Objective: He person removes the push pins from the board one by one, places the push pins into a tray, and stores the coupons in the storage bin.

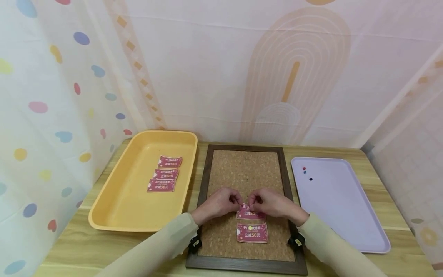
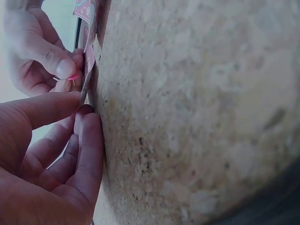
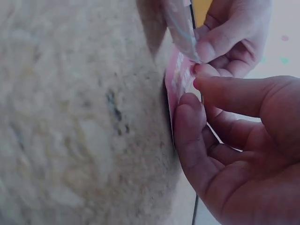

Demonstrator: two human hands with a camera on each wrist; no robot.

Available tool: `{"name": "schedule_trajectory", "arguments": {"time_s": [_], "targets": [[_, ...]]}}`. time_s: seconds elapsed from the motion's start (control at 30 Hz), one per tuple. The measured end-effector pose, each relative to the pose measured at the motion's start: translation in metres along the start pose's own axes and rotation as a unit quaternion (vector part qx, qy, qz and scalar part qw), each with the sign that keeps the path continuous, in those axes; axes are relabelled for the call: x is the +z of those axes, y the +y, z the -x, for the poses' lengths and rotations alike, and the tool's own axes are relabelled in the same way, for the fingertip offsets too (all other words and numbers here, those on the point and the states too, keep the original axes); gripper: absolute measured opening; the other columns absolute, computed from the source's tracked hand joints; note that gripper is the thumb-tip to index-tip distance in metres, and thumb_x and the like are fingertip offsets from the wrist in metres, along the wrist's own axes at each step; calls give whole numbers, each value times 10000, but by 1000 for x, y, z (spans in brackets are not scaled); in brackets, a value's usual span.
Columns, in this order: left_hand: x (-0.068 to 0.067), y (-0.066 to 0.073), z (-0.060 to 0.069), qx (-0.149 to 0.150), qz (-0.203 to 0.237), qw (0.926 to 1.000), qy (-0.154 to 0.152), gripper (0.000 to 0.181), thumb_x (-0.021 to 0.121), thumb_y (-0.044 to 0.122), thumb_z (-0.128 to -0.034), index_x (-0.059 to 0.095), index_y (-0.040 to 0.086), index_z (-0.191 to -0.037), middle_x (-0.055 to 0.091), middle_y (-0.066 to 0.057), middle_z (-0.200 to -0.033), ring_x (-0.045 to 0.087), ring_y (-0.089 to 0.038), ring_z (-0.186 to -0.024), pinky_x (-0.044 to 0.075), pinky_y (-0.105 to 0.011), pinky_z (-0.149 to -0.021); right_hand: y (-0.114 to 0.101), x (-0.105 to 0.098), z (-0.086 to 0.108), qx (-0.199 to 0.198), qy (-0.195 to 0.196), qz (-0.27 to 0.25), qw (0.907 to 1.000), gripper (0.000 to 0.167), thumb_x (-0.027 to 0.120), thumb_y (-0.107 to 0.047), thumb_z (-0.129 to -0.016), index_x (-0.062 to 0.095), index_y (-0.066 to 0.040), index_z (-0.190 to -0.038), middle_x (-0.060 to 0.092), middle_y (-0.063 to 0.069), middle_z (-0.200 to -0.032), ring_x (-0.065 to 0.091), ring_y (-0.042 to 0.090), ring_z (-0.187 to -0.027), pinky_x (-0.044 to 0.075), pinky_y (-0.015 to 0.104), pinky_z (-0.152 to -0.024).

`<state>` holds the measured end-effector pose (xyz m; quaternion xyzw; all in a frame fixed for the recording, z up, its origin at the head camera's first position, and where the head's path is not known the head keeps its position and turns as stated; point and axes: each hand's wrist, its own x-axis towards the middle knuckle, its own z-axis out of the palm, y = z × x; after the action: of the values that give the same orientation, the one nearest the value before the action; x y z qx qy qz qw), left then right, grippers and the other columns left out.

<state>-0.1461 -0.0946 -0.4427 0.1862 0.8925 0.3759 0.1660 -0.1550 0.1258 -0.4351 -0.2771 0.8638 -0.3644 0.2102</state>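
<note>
On the framed cork board [image 1: 245, 169] lie two pink printed coupons, one above the other. At the upper coupon [image 1: 254, 215], my left hand [image 1: 221, 202] pinches the edge near its top left corner between thumb and finger. My right hand [image 1: 273, 204] pinches a small pink-red push pin [image 2: 73, 77] over that coupon, its fingers touching the paper. Whether the pin's tip is in the cork cannot be seen. Below, the second coupon [image 1: 252, 236] lies flat with a yellow push pin [image 1: 250, 227] at its top middle.
To the left stands a yellow tray [image 1: 117, 221] with three more coupons [image 1: 162, 185] inside. A pale purple tray [image 1: 346, 204] is at the right, holding a red pin [image 1: 304, 168], a blue pin [image 1: 305, 172] and a black pin [image 1: 310, 179]. Patterned curtains surround the wooden table [image 1: 65, 252].
</note>
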Motion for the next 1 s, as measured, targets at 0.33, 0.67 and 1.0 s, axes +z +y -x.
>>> {"name": "schedule_trajectory", "arguments": {"time_s": [0.33,0.67,1.0], "targets": [[-3,-1,0,85,344,9993,-78,60,743,38,-895,792,56,-924,711,35,-805,598,-62,-718,483,-237,-656,13,-5,10,-232,470,-617,9967,37,668,-76,-964,667,-60,-930,656,-13,-844,589,115,-751,492,254,-641],[-8,-4,3,-84,405,9988,253,93,714,53,-906,789,91,-944,703,28,-869,599,-95,-762,499,-270,-683,8,-3,13,-245,764,-772,9938,39,662,-91,-984,670,-66,-955,648,-18,-791,578,116,-687,455,236,-581],[-20,3,10,-170,480,9959,749,85,712,81,-915,783,127,-921,691,34,-884,578,-131,-773,495,-296,-672,-3,-12,25,-264,1091,-556,9921,40,686,-139,-999,687,-106,-976,664,-31,-852,600,124,-765,504,260,-661]]}}
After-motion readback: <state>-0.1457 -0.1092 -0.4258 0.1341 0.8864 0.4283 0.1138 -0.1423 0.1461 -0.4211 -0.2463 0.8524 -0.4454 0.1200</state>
